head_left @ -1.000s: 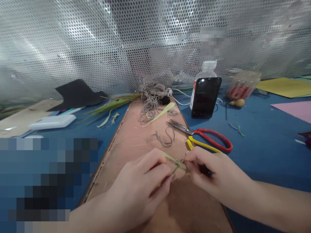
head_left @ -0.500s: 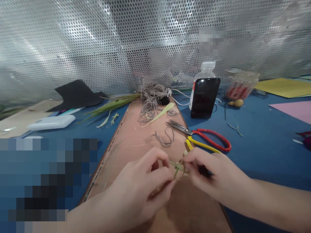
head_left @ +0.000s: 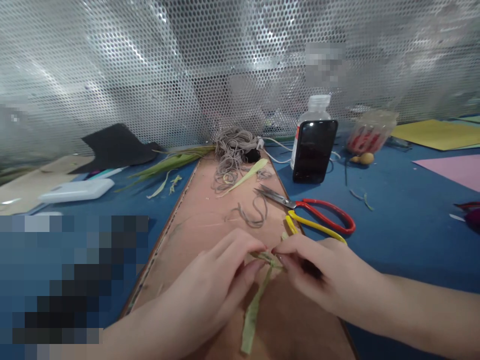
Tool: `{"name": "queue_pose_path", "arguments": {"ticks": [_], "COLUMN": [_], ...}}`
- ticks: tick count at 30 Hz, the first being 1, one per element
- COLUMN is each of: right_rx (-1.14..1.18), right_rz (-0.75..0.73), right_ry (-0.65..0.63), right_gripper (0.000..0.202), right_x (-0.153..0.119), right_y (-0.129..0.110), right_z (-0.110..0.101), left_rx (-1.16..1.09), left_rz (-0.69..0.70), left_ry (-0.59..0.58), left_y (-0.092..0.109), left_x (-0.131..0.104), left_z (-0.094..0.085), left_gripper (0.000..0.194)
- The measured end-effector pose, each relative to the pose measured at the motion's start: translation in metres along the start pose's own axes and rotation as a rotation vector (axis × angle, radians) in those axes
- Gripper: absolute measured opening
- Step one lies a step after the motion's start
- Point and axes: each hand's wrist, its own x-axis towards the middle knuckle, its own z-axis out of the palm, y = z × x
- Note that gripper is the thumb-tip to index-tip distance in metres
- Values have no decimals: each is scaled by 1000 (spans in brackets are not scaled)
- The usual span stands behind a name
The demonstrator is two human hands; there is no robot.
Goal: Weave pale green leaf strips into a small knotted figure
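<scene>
Over a long pinkish-brown board (head_left: 187,227), my left hand (head_left: 221,280) and my right hand (head_left: 318,270) meet with their fingertips almost touching. Between them is a small knotted piece of green leaf strip (head_left: 255,315), and one flat tail of it hangs down toward me. My left hand pinches the left side of the knot between thumb and fingers. On the right side, my right hand's thumb and index finger are closed on the same strip. Scissors (head_left: 285,201) with one red and one yellow handle lie just beyond my right hand.
Grey cord (head_left: 236,142) is heaped at the board's far end, near a pale leaf piece (head_left: 247,177). Beyond the scissors a black phone (head_left: 315,151) leans on a bottle (head_left: 319,104). Green leaves (head_left: 172,162) and a white device (head_left: 77,190) lie left; a jar (head_left: 372,131) stands right.
My hands have come closer together. The left hand's fingers have opened away from the strip's tail, which now hangs in view below the knot. The view has shifted slightly.
</scene>
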Motion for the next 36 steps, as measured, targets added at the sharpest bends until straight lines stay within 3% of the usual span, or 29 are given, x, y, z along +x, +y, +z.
{"name": "queue_pose_path", "arguments": {"ticks": [11, 26, 30, 36], "right_rx": [-52, -56, -38, 102], "right_rz": [-11, 39, 53, 138], "right_ry": [-28, -57, -63, -114], "right_gripper": [10, 9, 9, 9], "right_x": [2, 1, 1, 6], "right_y": [1, 2, 2, -4], "right_z": [-2, 0, 0, -4], "left_rx": [73, 166, 145, 69], "left_rz": [46, 4, 20, 24], "left_ry": [-4, -183, -151, -7], "left_y": [1, -3, 0, 6], "left_x": [-1, -2, 0, 2], "left_z": [-2, 0, -2, -4], "left_gripper": [15, 34, 25, 21]}}
